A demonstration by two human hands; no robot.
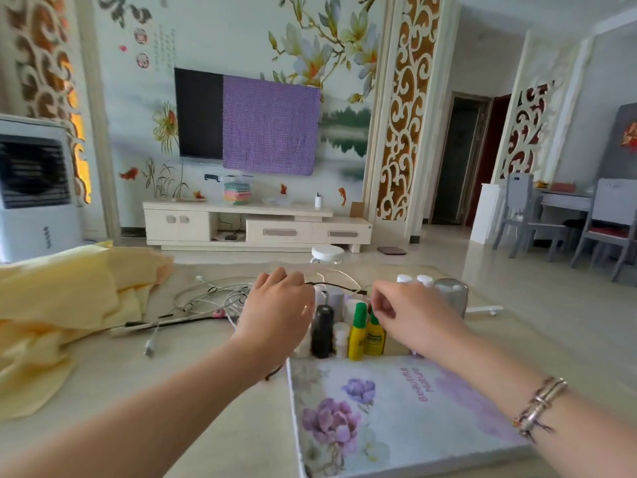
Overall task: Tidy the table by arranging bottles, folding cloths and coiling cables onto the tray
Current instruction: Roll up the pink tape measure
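Both hands are out over the far end of the floral tray (396, 408), where the bottles (358, 331) stand bunched together. The left hand (275, 305) and right hand (410, 310) each pinch a thin black cable (331, 285) stretched between them. More cables (206, 298) and a yellow cloth (62, 305) lie left on the table (213, 381).

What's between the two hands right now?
In the head view, a thin black cable spans the gap between left hand and right hand, above the bottles standing behind the floral tray.

Floral mural wall (241, 46), television (200, 113)
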